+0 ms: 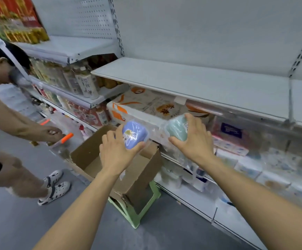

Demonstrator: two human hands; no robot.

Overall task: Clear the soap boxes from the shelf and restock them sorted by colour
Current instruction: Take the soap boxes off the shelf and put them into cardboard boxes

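Glossy plastic-wrapped blue soap box (135,135) and green soap box (177,128), matt brown cardboard carton (85,156), smooth painted-metal shelf (200,82).

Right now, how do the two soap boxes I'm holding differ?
The blue soap box is in the left hand, above the cardboard box; the green soap box is in the right hand, nearer the shelf. Both are in clear wrap.

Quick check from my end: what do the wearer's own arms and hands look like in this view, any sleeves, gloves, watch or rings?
Both forearms are bare as far as the frame shows; no sleeve edge is in view. The left hand and right hand wear no gloves. No watch, bracelet or ring shows on either wrist or on the visible fingers. No markings or cables anywhere on them.
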